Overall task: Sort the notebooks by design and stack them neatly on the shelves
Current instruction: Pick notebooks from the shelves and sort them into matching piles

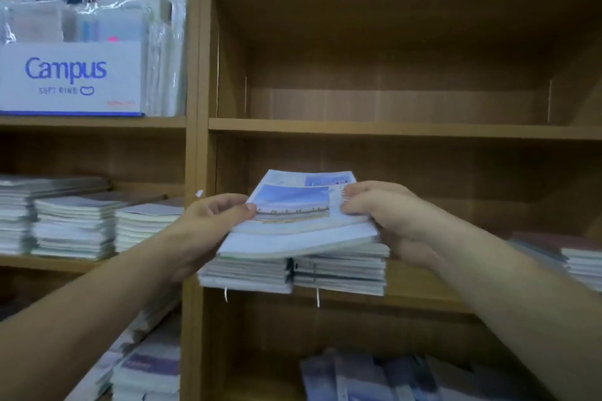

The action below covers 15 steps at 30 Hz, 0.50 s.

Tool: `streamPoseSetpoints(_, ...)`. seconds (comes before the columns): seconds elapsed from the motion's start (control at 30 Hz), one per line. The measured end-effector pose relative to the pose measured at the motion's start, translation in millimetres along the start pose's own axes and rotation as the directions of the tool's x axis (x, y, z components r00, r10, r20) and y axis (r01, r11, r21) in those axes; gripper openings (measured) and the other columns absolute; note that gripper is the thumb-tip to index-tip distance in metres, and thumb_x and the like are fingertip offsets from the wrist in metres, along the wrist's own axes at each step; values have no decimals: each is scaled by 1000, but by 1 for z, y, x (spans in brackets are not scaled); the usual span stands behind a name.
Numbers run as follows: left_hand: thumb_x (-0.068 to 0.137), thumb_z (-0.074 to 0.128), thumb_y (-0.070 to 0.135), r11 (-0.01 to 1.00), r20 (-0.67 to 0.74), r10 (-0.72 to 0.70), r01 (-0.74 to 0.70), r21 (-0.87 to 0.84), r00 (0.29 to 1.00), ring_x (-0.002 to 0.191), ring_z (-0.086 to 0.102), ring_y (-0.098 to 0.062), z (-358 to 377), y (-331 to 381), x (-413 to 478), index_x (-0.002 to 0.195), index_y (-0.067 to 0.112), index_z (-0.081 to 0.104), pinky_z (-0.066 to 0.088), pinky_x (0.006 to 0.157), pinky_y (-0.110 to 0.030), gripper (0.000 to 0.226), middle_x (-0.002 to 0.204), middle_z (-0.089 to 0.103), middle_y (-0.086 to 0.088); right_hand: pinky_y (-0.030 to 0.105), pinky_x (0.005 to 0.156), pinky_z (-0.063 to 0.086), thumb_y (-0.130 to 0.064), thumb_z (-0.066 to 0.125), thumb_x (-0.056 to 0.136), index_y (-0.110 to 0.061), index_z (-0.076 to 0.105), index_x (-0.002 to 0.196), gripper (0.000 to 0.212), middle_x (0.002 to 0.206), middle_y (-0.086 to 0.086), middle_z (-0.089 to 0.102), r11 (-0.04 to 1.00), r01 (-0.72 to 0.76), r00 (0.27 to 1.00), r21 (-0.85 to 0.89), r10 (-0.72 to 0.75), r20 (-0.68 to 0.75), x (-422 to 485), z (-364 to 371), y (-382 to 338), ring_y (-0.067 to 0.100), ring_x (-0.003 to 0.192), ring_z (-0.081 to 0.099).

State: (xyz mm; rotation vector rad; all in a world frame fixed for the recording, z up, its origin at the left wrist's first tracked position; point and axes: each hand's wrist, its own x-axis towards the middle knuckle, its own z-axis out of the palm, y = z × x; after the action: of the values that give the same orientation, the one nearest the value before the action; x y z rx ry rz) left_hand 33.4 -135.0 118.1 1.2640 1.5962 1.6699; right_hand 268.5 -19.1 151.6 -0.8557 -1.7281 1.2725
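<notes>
Two hands on this one, so neither really has the edge: the left hand (211, 221) pinches the left end of a small bundle of notebooks (299, 221), thumb on top of the sky-blue cover and fingers curled underneath, and the right hand (384, 215) grips the right end the same way, fingers wrapped over the edge. The bundle sits dead centre between them, straight ahead and a bit below eye line, and as far as I can tell its long side runs left to right. It's also a little skewed, with the near left corner dipping lower. What matters is what's under it. There are two piles side by side on the shelf board (423, 298), a left pile (247, 272) and a right pile (342, 270), and the bundle straddles the seam between them. I honestly can't tell if its underside is touching them or just hovering. My guess is the next bit is a sideways slide onto whichever pile matches the cover, then squaring up the edges. Off to the left there's a Campus box (68, 78), nowhere near the action.
</notes>
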Motion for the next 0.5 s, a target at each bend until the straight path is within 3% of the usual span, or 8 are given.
streamPoseSetpoints(0.1,95,69,30,997,-63,-77,75,-22,995,90,71,-27,-26,-2,30,114,17,72,59,73,-39,23,109,74,-18,40,77,60,0,66,85,-14,70,116,34,112,14,70,998,-34,999,43,33,25,46,33,-2,31,95,70)
streamPoseSetpoints(0.17,95,70,28,995,-79,-104,104,-4,991,89,72,-26,-41,-3,48,113,14,73,60,72,-38,24,112,73,-21,35,69,52,0,66,83,-13,73,111,32,115,14,69,998,-38,999,54,37,18,73,53,2,29,94,67)
streamPoseSetpoints(0.23,94,71,28,993,-95,-112,114,13,989,96,72,-29,-50,-2,65,114,12,72,62,80,-43,26,114,72,-21,35,71,53,-1,67,83,-14,74,110,31,117,13,67,997,-38,999,73,38,2,94,68,5,29,96,66)
streamPoseSetpoints(0.3,92,74,30,993,-174,-101,110,44,979,102,71,-33,-56,-3,80,117,8,68,62,85,-48,33,113,69,-19,41,86,58,-3,71,83,-15,75,109,28,119,12,67,997,-13,1000,78,15,-22,113,80,9,30,102,66)
streamPoseSetpoints(0.4,93,71,42,971,-323,-56,127,204,945,98,70,-32,-71,-14,98,124,7,63,62,85,-48,48,110,68,-14,43,91,58,-25,81,85,-15,71,114,32,124,6,64,999,19,997,-50,-16,73,116,89,15,26,111,62)
streamPoseSetpoints(0.5,90,57,65,914,-373,70,90,395,925,88,72,-29,-82,-24,100,104,9,72,61,86,-50,59,95,74,-13,37,103,47,-57,85,71,-20,62,129,73,130,-4,57,933,84,967,-350,8,254,106,84,19,19,121,54)
